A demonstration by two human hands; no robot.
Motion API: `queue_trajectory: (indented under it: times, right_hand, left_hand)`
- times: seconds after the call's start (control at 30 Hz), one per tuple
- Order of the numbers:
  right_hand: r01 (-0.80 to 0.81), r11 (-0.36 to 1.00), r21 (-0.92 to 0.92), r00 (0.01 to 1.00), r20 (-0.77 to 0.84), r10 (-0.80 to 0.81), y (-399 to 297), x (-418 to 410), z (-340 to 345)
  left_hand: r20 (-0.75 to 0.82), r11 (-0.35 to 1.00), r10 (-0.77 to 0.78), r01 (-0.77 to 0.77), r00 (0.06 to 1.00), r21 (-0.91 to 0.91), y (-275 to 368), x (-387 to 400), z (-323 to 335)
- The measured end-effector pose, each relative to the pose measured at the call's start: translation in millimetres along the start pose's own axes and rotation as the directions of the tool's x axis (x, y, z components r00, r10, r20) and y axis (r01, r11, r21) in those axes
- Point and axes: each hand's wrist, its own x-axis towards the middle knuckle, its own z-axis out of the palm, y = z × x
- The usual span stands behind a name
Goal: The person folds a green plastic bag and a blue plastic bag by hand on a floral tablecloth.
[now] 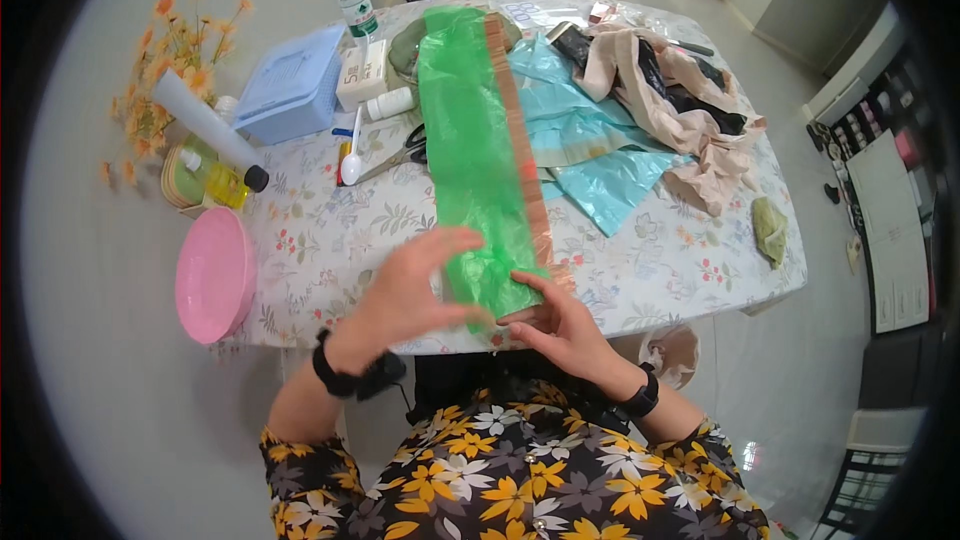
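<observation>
A long green plastic bag [469, 127] lies flattened lengthwise on the table, its near end by the front edge. An orange-brown plastic strip [517, 127] runs along its right side. My left hand [412, 285], slightly blurred, hovers over the bag's near left side with thumb and fingers spread. At the near right corner, my right hand [559, 322] has its fingers curled around the bag's edge, the thumb below and the index finger on top. Crumpled light-blue plastic bags [615, 187] lie right of the green one. Scissors [412, 146] lie to its left, partly under it.
Pink and black bags [675, 105] are heaped at the back right, near a green cloth [769, 232]. On the left stand a pink basin [216, 276], an oil bottle [225, 184], a blue lidded basket [289, 90] and a water bottle [355, 4]. A white spoon [351, 165] lies by the scissors.
</observation>
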Motion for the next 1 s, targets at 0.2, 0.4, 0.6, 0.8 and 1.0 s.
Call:
queue_trajectory:
  times: [0.2, 0.4, 0.6, 0.8, 1.0]
  right_hand:
    - [0.035, 0.998, -0.049, 0.999, -0.028, -0.036, 0, 6, 13]
    - [0.021, 0.782, -0.622, 0.970, -0.177, -0.167, 0, -1, 9]
    - [0.169, 0.245, -0.955, 0.728, -0.046, -0.684, 14, 11, -16]
    - [0.486, 0.358, -0.797, 0.845, 0.323, -0.426, 18, 14, -42]
    - [0.436, 0.443, -0.783, 0.886, 0.288, -0.364, 8, 11, -43]
  left_hand:
    - [-0.211, 0.976, -0.045, 0.088, 0.976, 0.198, 5, -48, 62]
    - [-0.190, 0.977, -0.014, 0.054, 0.982, 0.204, -16, -55, 75]
    - [-0.063, 0.963, -0.014, 0.031, 0.998, 0.269, -14, -56, 79]
    - [-0.072, 0.983, -0.064, 0.075, 0.995, 0.170, -10, -58, 73]
    - [-0.180, 0.998, -0.061, 0.067, 0.982, 0.023, -21, -76, 69]
